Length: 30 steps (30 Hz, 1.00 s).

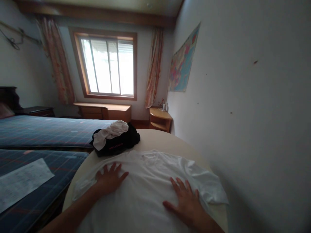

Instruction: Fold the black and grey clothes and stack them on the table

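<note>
A white T-shirt (143, 191) lies spread over a round cream table (167, 139), its collar at the far side and some wrinkles near the shoulders. My left hand (110, 179) rests on the shirt's left part, fingers spread and palm down. On the right part, my right hand (186, 199) lies with its fingers apart too. Neither hand grips anything. Beyond my left hand, at the table's far left, sits a heap of black clothing (121, 142) with a crumpled pale cloth (110, 131) on top. The shirt's lower end runs out of view at the bottom.
Two beds with blue plaid mattresses (48, 129) stand to the left; a printed paper sheet (24, 183) lies on the nearer one. A white wall (255, 145) runs along the right. A wooden desk (116, 108) and a corner shelf (160, 115) stand at the back.
</note>
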Motion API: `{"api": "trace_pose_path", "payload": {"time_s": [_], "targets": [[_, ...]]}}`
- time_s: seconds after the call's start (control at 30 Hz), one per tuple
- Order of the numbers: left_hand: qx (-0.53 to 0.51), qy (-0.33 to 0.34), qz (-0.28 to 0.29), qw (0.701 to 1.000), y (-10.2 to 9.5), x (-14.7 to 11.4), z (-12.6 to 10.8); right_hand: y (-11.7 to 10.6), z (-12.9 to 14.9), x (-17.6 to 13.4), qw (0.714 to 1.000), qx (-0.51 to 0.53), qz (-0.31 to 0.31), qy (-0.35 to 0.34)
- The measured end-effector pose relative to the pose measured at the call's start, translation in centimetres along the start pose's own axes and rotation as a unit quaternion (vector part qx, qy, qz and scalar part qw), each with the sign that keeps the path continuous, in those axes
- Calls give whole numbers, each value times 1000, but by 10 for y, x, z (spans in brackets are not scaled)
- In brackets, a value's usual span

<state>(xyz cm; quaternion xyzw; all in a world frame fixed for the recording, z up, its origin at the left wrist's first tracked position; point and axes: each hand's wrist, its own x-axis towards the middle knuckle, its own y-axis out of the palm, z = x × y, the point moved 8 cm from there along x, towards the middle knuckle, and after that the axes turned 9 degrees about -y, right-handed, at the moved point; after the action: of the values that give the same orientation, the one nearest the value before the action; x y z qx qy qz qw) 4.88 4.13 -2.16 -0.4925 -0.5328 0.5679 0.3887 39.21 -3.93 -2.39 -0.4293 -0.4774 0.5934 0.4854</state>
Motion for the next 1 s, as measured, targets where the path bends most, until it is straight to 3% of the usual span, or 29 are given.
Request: {"api": "trace_pose_path", "payload": {"time_s": [0.17,0.33,0.47,0.57,0.63,0.77,0.87,1.0], "targets": [[8,5,-39,999,0,9,-48,-30,9,41,998,-33,-57,9],[-44,-3,-63,997,10,37,-78,-8,-5,85,998,17,5,56],[-61,-2,-95,994,8,55,-79,-8,-27,108,996,18,-5,92],[-57,21,-169,984,-3,53,-79,-18,-34,122,992,11,-27,123],[-53,45,-196,978,-7,47,-81,-23,-27,130,993,-18,-53,104],[-38,73,-148,986,4,36,-81,-13,-4,137,999,-13,-46,19],[-18,90,-130,987,7,22,-81,-2,-3,133,1000,12,5,11],[-10,102,-132,986,-3,17,-78,-5,-9,126,999,24,44,3]]}}
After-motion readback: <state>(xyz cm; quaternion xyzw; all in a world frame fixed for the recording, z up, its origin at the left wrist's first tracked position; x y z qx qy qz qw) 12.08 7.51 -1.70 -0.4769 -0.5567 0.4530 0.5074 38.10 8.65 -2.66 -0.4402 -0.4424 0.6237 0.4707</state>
